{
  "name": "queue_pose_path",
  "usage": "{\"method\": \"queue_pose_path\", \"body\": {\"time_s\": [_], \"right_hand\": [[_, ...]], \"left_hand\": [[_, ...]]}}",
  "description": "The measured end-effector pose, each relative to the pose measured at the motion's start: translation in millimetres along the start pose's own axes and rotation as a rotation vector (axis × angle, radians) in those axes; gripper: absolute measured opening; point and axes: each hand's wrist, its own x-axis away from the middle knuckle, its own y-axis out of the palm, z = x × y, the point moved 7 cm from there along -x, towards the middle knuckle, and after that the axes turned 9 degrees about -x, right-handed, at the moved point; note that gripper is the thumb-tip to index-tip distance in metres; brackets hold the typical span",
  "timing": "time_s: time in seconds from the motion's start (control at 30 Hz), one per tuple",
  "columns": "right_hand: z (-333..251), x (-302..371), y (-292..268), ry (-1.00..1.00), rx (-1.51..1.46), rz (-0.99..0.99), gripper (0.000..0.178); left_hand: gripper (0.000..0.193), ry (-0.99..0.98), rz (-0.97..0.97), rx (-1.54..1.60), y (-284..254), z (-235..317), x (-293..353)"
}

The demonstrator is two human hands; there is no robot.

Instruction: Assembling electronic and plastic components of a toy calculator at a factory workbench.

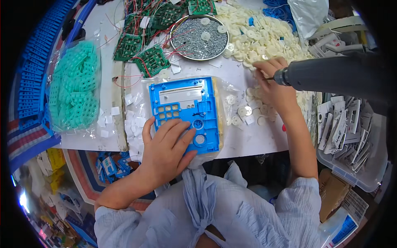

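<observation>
My left hand (167,142) lies on the lower left part of a blue plastic casing (209,105), fingers spread over its square button holes. The casing lies open side up on a wrapped pad, with ribs, round recesses and a pale strip showing. My right hand (276,84) is at the near edge of a heap of cream plastic discs (264,39), fingers stretched toward them and apart from the thumb. A grey electric screwdriver (326,76) comes in from the right, its bit crossing in front of that hand and partly hiding it.
Beyond the casing are a round metal dish (188,56) of small screws and green circuit boards (153,60) with red wires. A bag of turquoise parts (76,89) lies left. A clear bin (351,175) of white plastic parts stands right. Loose discs (245,111) lie near the casing.
</observation>
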Motion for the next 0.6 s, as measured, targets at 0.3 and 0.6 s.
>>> {"method": "queue_pose_path", "body": {"time_s": [0.3,0.6], "right_hand": [[-8.7,-5.4,-5.7,-0.156,0.016,0.098,0.016],[-135.2,111.4,-2.6,-0.167,-0.628,0.082,0.03]], "left_hand": [[0.039,-0.02,0.094,0.081,-9.1,-1.1,0.2],[0.014,-0.248,-0.251,1.097,12.5,25.0,-7.7]]}}
